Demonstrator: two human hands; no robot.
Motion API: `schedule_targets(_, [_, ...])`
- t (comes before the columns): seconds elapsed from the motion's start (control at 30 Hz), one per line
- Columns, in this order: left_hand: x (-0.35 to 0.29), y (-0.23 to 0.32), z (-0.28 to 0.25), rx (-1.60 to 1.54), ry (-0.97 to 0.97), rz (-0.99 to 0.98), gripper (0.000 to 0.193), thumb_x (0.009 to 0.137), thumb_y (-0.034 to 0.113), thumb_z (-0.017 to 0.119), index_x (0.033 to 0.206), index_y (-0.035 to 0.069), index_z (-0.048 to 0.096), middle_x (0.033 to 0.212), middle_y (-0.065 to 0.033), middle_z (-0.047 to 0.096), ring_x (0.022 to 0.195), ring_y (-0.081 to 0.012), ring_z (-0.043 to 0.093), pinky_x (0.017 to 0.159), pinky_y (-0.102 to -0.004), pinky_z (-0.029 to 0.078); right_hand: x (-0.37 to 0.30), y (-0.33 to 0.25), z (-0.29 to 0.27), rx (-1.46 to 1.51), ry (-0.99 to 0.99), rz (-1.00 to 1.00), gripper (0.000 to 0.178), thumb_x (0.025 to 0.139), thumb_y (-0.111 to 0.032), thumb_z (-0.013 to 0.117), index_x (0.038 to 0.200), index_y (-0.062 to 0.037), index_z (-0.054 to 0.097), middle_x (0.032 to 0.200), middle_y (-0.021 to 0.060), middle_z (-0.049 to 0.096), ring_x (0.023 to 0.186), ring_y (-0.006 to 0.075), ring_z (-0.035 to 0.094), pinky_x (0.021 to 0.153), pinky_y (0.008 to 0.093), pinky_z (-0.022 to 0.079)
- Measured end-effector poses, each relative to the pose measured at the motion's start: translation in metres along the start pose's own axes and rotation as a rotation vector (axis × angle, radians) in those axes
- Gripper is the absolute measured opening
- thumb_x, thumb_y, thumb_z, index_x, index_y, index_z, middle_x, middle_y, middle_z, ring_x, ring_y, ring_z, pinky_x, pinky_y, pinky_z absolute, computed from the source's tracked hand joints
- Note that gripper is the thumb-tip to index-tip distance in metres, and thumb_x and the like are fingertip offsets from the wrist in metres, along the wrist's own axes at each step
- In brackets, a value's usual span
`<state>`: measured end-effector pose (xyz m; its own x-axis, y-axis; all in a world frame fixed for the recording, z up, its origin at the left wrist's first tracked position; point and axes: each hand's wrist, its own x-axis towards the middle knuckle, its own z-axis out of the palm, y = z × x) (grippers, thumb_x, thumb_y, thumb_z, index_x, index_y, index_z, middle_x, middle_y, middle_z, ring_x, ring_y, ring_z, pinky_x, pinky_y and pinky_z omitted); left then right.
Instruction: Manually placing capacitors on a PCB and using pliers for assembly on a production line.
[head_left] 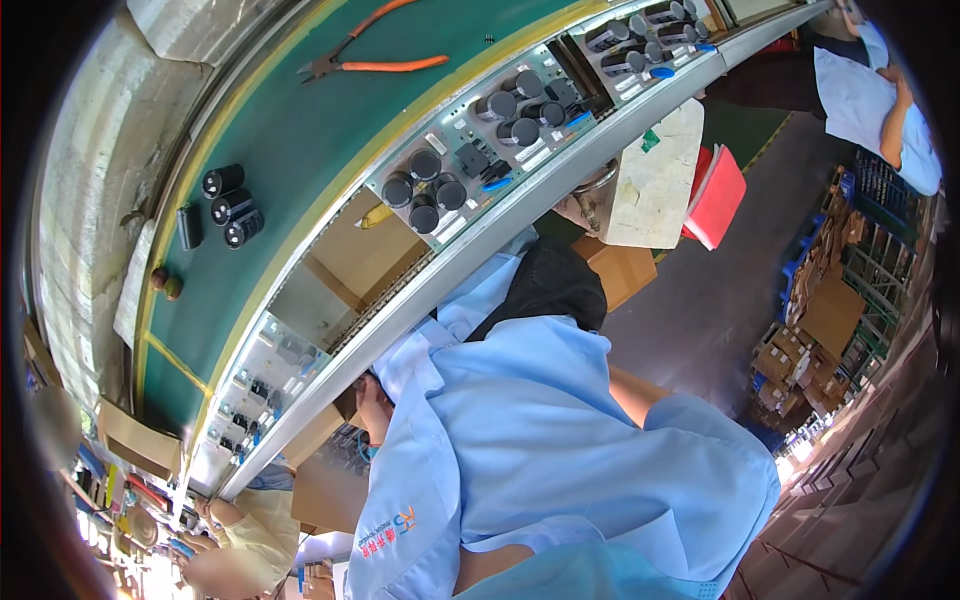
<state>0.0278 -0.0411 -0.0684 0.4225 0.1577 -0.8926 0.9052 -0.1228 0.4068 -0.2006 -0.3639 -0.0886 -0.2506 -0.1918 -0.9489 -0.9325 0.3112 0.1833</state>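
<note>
My left hand [374,408] is low beside the conveyor's metal rail [560,180], next to the bent blue sleeve. Its fingers look curled in by a dark shape that I cannot make out. Under it is a cardboard box [328,490], with small dark parts beside it. My right forearm [636,395] shows below its sleeve, but the hand is hidden by my shirt. On the line stand circuit boards [455,232] with several black cylindrical capacitors [424,165]. More loose capacitors [232,207] rest on the green bench top [270,150]. Orange-handled cutting pliers [375,66] lie there too.
Between the boards is a gap with brown board [385,245] and a yellow piece [374,217] in it. A pale tabletop [655,190] with a red bin [717,198] stands right. Other people [880,110] are at far right and lower left. Stacked cartons [800,365] stand beyond.
</note>
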Motion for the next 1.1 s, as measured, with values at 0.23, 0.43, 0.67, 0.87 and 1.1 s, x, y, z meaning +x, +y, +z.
schedule_targets(0.23, [0.003, 0.011, -0.002, -0.106, -0.004, -0.081, 0.012, 0.089, 0.005, 0.055, 0.099, 0.007, 0.061, 0.075, 0.0030, 0.054, 0.064, -0.0066, 0.047, 0.058, -0.0203, 0.038, 0.044, 0.104, -0.076, 0.531, -0.230, 0.130, 0.022, 0.081, -0.028, 0.061, 0.079, -0.0057, 0.061, 0.069, 0.0045, 0.060, 0.052, 0.0137, 0.053, 0.040, 0.0295, 0.035])
schedule_targets(0.43, [-0.022, 0.031, 0.022, -0.492, -0.131, -0.249, 0.024, 0.086, 0.013, 0.060, 0.109, 0.007, 0.061, 0.102, -0.0048, 0.063, 0.096, -0.0179, 0.057, 0.093, -0.0351, 0.041, 0.200, 0.157, -0.104, 0.578, -0.336, 0.040, 0.019, 0.082, -0.026, 0.060, 0.078, -0.0078, 0.056, 0.066, 0.0024, 0.054, 0.049, 0.0096, 0.047, 0.038, 0.0260, 0.029])
schedule_targets(0.67, [0.031, -0.056, 0.027, 0.391, -0.142, 0.413, 0.049, 0.088, 0.013, 0.061, 0.131, -0.003, 0.043, 0.112, -0.0164, 0.064, 0.101, -0.0306, 0.061, 0.087, -0.0366, 0.048, 0.313, 0.129, -0.122, -0.179, -0.261, -0.731, 0.022, 0.080, -0.025, 0.061, 0.087, -0.0042, 0.062, 0.071, 0.0102, 0.060, 0.057, 0.0163, 0.054, 0.046, 0.0309, 0.037])
schedule_targets(0.87, [-0.044, 0.008, 0.044, 0.929, -0.064, 0.430, 0.060, 0.091, 0.019, 0.060, 0.140, -0.004, 0.033, 0.097, -0.0176, 0.068, 0.082, -0.0301, 0.068, 0.071, -0.0379, 0.053, 0.210, 0.010, -0.182, -0.211, -0.029, -0.412, 0.020, 0.076, -0.017, 0.068, 0.088, -0.0006, 0.066, 0.067, 0.0080, 0.063, 0.050, 0.0211, 0.057, 0.043, 0.0351, 0.044])
schedule_targets(1.1, [-0.114, -0.005, 0.021, -0.240, -0.853, 0.531, 0.069, 0.092, 0.018, 0.061, 0.146, 0.002, 0.021, 0.113, -0.0138, 0.063, 0.096, -0.0161, 0.060, 0.082, -0.0314, 0.051, 0.181, 0.015, -0.324, 0.141, 1.075, -1.061, 0.024, 0.086, -0.011, 0.055, 0.102, 0.0029, 0.066, 0.067, 0.0116, 0.066, 0.068, 0.0201, 0.061, 0.070, 0.0331, 0.047])
